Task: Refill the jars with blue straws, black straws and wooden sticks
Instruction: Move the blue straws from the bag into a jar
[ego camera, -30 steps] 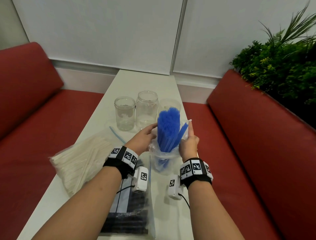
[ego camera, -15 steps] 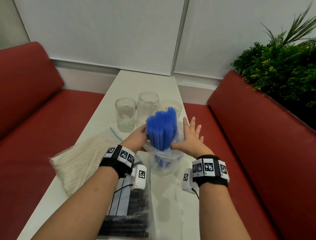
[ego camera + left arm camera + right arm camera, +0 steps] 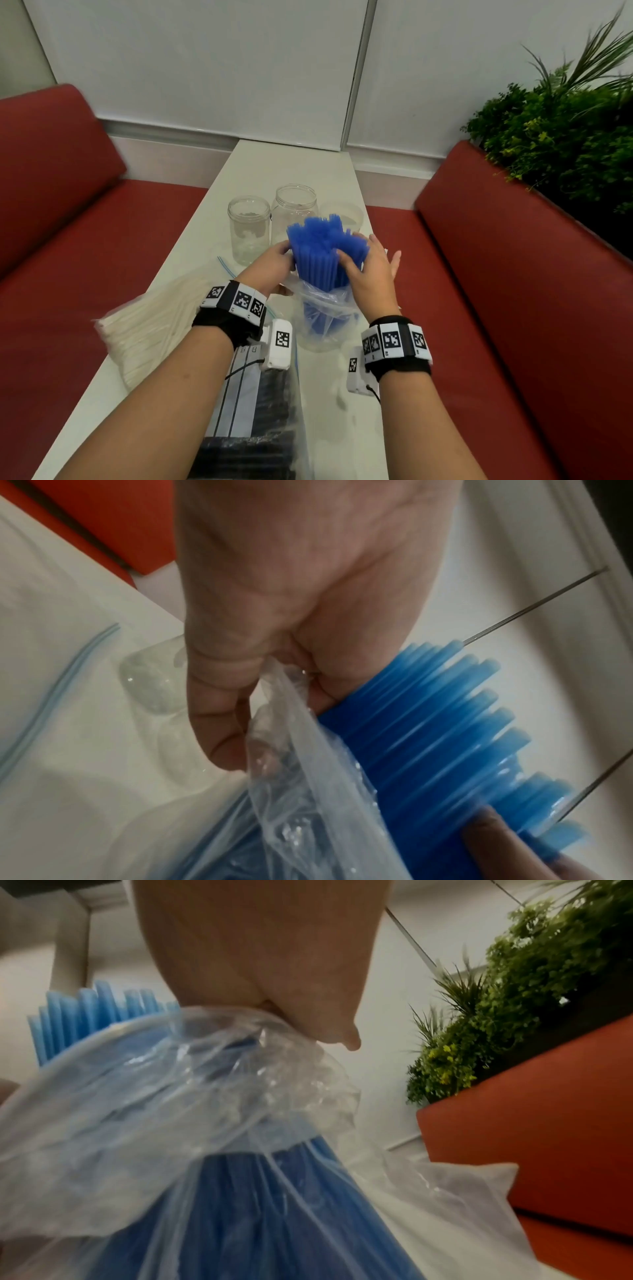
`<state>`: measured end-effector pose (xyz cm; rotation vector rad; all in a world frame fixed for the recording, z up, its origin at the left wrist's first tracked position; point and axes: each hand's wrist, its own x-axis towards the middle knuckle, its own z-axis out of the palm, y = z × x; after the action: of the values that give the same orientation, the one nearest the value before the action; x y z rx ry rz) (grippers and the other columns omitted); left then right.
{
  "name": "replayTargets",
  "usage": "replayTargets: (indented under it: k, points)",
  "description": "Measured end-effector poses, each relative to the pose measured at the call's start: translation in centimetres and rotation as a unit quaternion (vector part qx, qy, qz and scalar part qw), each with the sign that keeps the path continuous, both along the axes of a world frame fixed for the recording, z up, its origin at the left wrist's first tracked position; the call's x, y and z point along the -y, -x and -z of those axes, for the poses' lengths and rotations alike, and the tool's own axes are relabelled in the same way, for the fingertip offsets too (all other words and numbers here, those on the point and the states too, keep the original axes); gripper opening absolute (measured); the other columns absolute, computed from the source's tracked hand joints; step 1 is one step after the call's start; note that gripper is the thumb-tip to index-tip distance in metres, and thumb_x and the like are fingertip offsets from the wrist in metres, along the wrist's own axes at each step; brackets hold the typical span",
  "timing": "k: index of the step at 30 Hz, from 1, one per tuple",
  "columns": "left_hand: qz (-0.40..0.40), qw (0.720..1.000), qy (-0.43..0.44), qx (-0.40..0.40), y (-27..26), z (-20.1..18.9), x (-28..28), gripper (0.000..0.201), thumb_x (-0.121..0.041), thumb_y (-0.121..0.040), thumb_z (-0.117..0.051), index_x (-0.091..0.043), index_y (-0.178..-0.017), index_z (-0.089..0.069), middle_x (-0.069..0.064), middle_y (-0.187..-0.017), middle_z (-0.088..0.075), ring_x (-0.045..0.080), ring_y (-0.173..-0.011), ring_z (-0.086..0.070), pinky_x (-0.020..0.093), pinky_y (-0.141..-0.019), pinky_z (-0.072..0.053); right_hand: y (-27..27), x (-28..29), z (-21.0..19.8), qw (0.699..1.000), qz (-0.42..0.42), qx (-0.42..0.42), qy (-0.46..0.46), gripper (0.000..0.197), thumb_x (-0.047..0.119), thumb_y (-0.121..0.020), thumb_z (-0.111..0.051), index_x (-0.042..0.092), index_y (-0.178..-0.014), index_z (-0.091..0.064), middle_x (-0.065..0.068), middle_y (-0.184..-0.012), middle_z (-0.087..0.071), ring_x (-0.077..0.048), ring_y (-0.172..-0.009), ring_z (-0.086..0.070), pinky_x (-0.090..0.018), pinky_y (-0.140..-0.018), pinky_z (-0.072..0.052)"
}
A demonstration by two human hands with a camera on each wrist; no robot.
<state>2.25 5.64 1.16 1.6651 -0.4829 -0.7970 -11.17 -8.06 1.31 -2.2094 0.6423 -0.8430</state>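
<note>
On the desk [image 3: 301, 161], going left to right: the bag of wooden sticks [image 3: 150, 329] lies flat at far left, then two empty jars [image 3: 249, 229] stand just beyond my left hand [image 3: 270, 270]. That hand curls round the left side of the blue straws [image 3: 322, 253] and pinches the rim of the clear bag [image 3: 325, 315]. The bundle stands nearly upright between my hands, long axis vertical, open ends pointing up, lower half in the bag. My right hand [image 3: 370, 270] wraps the right side, thumb across the front. A third jar [image 3: 342, 214] sits right behind the bundle, nearest my right hand; I judge the move is up and forward.
</note>
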Motion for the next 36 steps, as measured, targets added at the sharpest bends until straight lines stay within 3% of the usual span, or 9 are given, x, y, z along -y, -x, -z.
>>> replayTargets:
  k: [2, 4, 6, 9, 17, 24, 27, 31, 36]
  points:
    - [0.007, 1.000, -0.009, 0.006, -0.6, -0.5, 0.1, 0.033, -0.013, -0.104, -0.043, -0.030, -0.126, -0.061, 0.014, -0.120, -0.069, 0.025, -0.089, -0.065, 0.033, -0.063, -0.053, -0.1, -0.1, -0.8, 0.998, -0.030, 0.054, -0.022, 0.011, 0.044, -0.098, -0.060, 0.035, -0.104, -0.062, 0.028, -0.101, -0.061, 0.021, -0.118, -0.040, -0.040, -0.125, -0.005]
    - [0.012, 1.000, -0.018, 0.004, -0.7, -0.7, 0.2, 0.035, -0.012, -0.103, -0.044, -0.028, -0.129, -0.060, 0.015, -0.122, -0.068, 0.025, -0.091, -0.063, 0.033, -0.063, -0.052, -0.2, -0.7, -1.0, 0.989, -0.042, 0.102, -0.101, 0.005, 0.039, -0.096, -0.065, 0.035, -0.099, -0.063, 0.022, -0.093, -0.067, 0.001, -0.106, -0.059, -0.030, -0.108, -0.043]
    - [0.011, 1.000, -0.029, 0.002, -0.7, -0.5, 0.1, 0.037, -0.012, -0.103, -0.045, -0.026, -0.135, -0.058, 0.014, -0.120, -0.069, 0.024, -0.091, -0.063, 0.034, -0.063, -0.051, -0.2, -1.3, -0.4, 0.983, -0.034, 0.103, -0.151, 0.015, 0.034, -0.096, -0.066, 0.029, -0.110, -0.062, 0.009, -0.106, -0.068, -0.010, -0.104, -0.064, -0.032, -0.093, -0.053]
    - [0.009, 0.999, -0.038, -0.004, -1.0, -0.6, 0.0, 0.040, -0.008, -0.103, -0.044, -0.023, -0.137, -0.057, 0.014, -0.117, -0.068, 0.026, -0.089, -0.062, 0.032, -0.060, -0.049, -0.1, -1.2, 0.4, 0.986, -0.019, 0.070, -0.151, 0.025, 0.033, -0.097, -0.066, 0.019, -0.117, -0.060, -0.002, -0.114, -0.066, -0.017, -0.107, -0.063, -0.035, -0.093, -0.052]
    - [0.013, 0.998, -0.055, 0.019, -1.9, -1.7, 0.6, 0.045, -0.001, -0.099, -0.044, -0.021, -0.135, -0.061, 0.019, -0.121, -0.066, 0.027, -0.090, -0.060, 0.032, -0.059, -0.049, -0.9, -0.2, -1.8, 0.968, -0.024, 0.178, -0.174, 0.020, 0.034, -0.098, -0.064, 0.027, -0.115, -0.060, 0.021, -0.103, -0.069, 0.003, -0.098, -0.065, -0.015, -0.083, -0.051]
    - [-0.018, 0.997, -0.067, -0.021, -0.7, 1.7, 0.3, 0.046, -0.007, -0.103, -0.039, -0.027, -0.142, -0.055, 0.010, -0.119, -0.068, 0.025, -0.091, -0.063, 0.034, -0.062, -0.049, -0.1, -0.8, 1.8, 0.966, -0.026, 0.063, -0.251, 0.025, 0.024, -0.100, -0.061, 0.014, -0.123, -0.063, -0.003, -0.115, -0.071, -0.019, -0.110, -0.066, -0.050, -0.101, -0.052]
    - [-0.018, 0.997, -0.063, -0.028, -0.9, 1.7, 0.3, 0.047, -0.002, -0.100, -0.040, -0.023, -0.138, -0.057, 0.010, -0.108, -0.063, 0.025, -0.088, -0.059, 0.032, -0.057, -0.048, -0.1, 0.0, 0.0, 0.966, -0.036, 0.092, -0.238, 0.019, 0.024, -0.099, -0.063, 0.014, -0.114, -0.068, -0.001, -0.105, -0.075, -0.016, -0.101, -0.070, -0.045, -0.095, -0.056]
    - [-0.010, 0.998, -0.054, -0.025, -1.2, 1.0, 0.6, 0.046, 0.000, -0.099, -0.040, -0.023, -0.133, -0.061, 0.009, -0.102, -0.060, 0.026, -0.083, -0.059, 0.031, -0.053, -0.049, -0.2, 0.1, -1.1, 0.959, -0.031, 0.172, -0.223, 0.025, 0.027, -0.099, -0.062, 0.022, -0.123, -0.059, 0.005, -0.112, -0.071, -0.007, -0.103, -0.068, -0.022, -0.089, -0.054]
    - [-0.014, 0.998, -0.059, -0.030, -1.2, 1.3, 0.6, 0.043, 0.001, -0.099, -0.041, -0.023, -0.128, -0.062, 0.006, -0.095, -0.057, 0.025, -0.082, -0.057, 0.031, -0.054, -0.048, -0.2, -0.6, -0.5, 0.957, -0.051, 0.135, -0.250, 0.022, 0.018, -0.103, -0.055, 0.026, -0.123, -0.051, 0.001, -0.114, -0.066, -0.012, -0.105, -0.065, -0.026, -0.088, -0.051]
